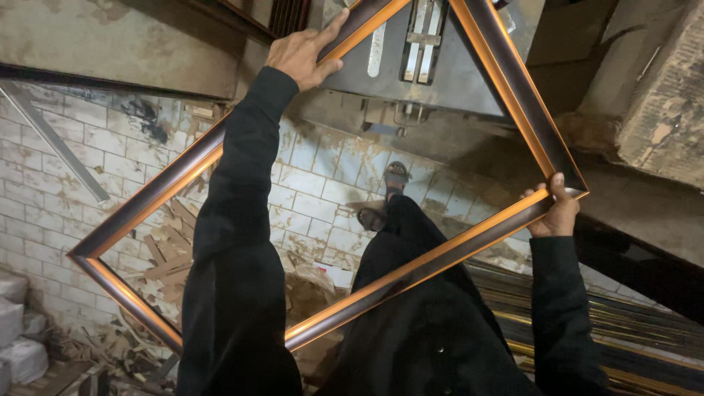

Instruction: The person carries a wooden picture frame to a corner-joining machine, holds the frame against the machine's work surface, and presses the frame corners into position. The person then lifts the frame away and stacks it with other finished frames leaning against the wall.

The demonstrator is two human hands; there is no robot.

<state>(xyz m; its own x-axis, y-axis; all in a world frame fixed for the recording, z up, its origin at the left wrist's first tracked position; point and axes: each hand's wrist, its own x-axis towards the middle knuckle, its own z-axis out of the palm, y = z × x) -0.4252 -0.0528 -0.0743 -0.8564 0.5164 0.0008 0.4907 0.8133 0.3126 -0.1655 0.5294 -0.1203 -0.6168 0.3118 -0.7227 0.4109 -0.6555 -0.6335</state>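
Observation:
I hold a large empty picture frame [154,192], dark brown with a copper-orange inner edge, tilted like a diamond in front of me. My left hand [304,53] grips its upper left rail near the top corner. My right hand [556,211] clasps the right corner, thumb on top. Through the frame I see my dark trousers and a sandalled foot [394,178] on the tiled floor. Both my sleeves are black.
A grey metal machine [422,62] with clamps stands just beyond the frame's top. Wood offcuts [167,257] litter the pale tiled floor at left. A stack of long frame mouldings [623,323] lies at lower right. A worn wooden bench [660,95] is at upper right.

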